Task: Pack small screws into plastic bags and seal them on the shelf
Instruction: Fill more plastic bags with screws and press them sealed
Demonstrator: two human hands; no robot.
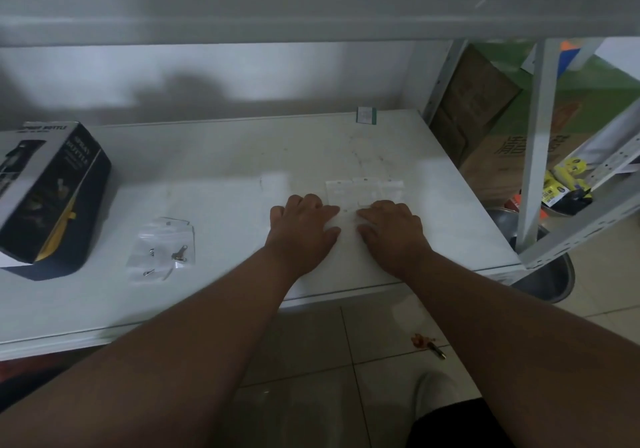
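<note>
- Now our fingertips meet on a clear plastic bag lying flat on the shelf; whether they pinch its edge or only press it down, we cannot tell.
- Our left hand lies knuckles up, its fingers bent and pointing right, the thumb against the shelf.
- Our right hand mirrors it, fingers bent and pointing left, touching the same bag.
- Just behind our fingers sits a small row of empty bags, overlapping one another, toward the right half of the shelf.
- Well to the left, near the front edge, lie the filled bags, with small screws visible inside them.
- At the left end of the shelf a dark spray bottle box lies on its side.
- At the back edge, toward the right corner, stands a small green-edged packet.
- Beyond the right edge we see a metal upright, cardboard boxes and a metal basin on the tiled floor.
</note>
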